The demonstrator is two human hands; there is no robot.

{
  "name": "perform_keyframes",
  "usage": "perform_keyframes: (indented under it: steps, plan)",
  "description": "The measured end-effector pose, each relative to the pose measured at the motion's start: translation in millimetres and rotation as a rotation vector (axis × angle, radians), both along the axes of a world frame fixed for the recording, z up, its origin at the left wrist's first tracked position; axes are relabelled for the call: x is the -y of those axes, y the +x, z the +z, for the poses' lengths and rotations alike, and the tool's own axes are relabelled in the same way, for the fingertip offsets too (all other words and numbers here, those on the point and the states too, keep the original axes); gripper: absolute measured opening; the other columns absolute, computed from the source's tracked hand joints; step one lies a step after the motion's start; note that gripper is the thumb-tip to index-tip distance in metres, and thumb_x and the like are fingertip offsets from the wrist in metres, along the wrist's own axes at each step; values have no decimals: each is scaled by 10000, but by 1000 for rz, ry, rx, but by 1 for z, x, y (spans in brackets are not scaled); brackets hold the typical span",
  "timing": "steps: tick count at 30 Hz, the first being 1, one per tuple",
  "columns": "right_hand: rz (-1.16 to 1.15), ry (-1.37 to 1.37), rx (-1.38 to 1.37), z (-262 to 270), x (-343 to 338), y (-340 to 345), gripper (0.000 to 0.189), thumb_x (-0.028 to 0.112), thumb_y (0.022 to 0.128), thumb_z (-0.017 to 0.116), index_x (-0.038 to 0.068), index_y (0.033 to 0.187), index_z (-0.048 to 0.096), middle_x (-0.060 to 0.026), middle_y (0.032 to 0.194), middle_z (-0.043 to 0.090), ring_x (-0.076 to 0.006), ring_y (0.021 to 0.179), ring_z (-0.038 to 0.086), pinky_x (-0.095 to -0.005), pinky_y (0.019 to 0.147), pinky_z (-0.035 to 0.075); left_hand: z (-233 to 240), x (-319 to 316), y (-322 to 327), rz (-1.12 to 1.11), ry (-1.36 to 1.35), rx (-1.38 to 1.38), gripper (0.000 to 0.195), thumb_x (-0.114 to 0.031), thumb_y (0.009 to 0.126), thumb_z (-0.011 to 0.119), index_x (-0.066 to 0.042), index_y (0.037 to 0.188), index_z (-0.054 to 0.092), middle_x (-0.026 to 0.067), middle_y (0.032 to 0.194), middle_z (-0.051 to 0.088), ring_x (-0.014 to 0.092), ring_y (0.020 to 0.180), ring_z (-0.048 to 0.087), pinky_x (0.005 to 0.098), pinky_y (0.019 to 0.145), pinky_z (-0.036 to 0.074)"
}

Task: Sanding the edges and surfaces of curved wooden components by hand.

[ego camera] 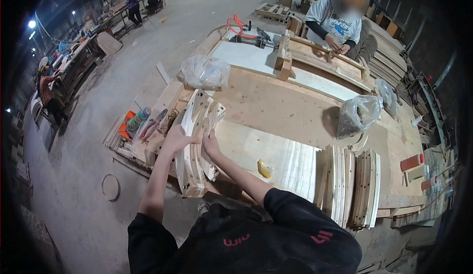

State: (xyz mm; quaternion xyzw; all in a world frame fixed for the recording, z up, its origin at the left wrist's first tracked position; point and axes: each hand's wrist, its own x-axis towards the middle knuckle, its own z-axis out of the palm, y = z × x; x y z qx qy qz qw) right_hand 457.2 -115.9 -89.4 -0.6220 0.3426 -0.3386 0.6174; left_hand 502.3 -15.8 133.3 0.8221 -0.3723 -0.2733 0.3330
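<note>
Curved wooden slats with drilled holes (196, 155) stand bunched at the left end of the workbench. My left hand (179, 140) lies on the near left side of this bunch, thumb stretched across its top. On the other side, my right hand (211, 144) has its fingers against a slat of the same bunch. Both hands seem to clasp the slats between them. A pale wooden board (273, 152) lies to the right of my hands, with a yellow object (264, 168) on it. Farther right, more curved slats (338, 181) stand in two bunches.
Pliers (150, 128) and a green bottle (139, 118) lie left of the slats. Plastic bags (205, 71) (358, 115) rest on the bench. Red-capped bottles (412, 162) lie at the right. Across the bench a co-worker (334, 26) handles a wooden frame (325, 61).
</note>
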Motion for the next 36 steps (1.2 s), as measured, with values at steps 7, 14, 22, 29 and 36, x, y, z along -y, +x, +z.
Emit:
perform_keyframes:
  steps: [7,14,22,29,36]
  plan:
    - [186,-17,-159,115,6,-78,533,317,888,489,-8,1294,369,-185,1087,594,-291,924,615,-371,806,495,27,-25,-10,2,65,182,611,-318,546,819,69,948,572,169,878,625,253,820,608,347,743,470]
    - [1225,923,165,144,76,-149,829,657,887,260,-64,1253,444,-207,1069,610,-278,868,647,-352,743,540,39,-24,-59,-423,-265,567,379,-151,680,683,-23,1005,539,207,910,586,381,885,585,444,780,468]
    - [1248,318,-278,169,72,-190,685,566,854,516,-5,1230,499,-121,1057,614,-185,884,609,-299,837,480,42,-30,-90,-836,-234,746,327,-6,668,601,1,957,448,181,792,583,340,733,625,402,627,504]
    - [1026,-59,-411,208,14,-183,534,396,675,779,2,977,580,-7,791,549,-107,693,489,-235,643,406,30,-38,-87,-990,-140,989,304,-26,669,591,-14,950,475,99,766,569,256,662,625,334,582,496]
    - [577,100,-31,187,-13,-200,515,305,683,803,-6,1028,578,-64,898,628,-110,798,577,-253,724,459,48,-49,-90,-602,-782,754,393,-54,694,678,-13,1059,538,76,790,623,229,696,609,293,657,462]
